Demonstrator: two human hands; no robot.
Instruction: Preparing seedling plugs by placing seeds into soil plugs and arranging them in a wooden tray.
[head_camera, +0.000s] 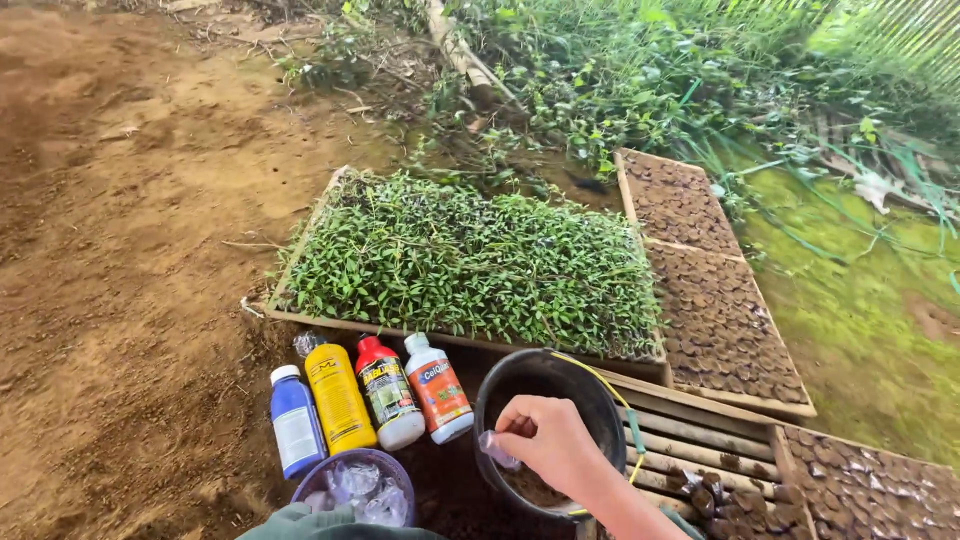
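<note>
My right hand (550, 445) reaches in from the lower right over a black bucket (590, 395) with a yellow handle. Its fingers pinch a small clear plastic bag (497, 450) just above the dark soil inside the bucket. My left hand is out of sight; only a green sleeve (320, 525) shows at the bottom edge. Below the sleeve's upper edge sits a purple bowl (352, 485) holding several crumpled clear bags. Behind the bowl stand several bottles: a blue one (296, 422), a yellow one (338, 395), a red-capped one (389, 392) and a white one with an orange label (438, 388).
A wooden-framed bed of dense green seedlings (465, 265) lies beyond the bottles. To its right are frames of small soil-filled pots (715, 310), and bamboo slats (690, 445). Bare brown soil (120, 250) spreads to the left; weeds and grass (640, 70) grow behind.
</note>
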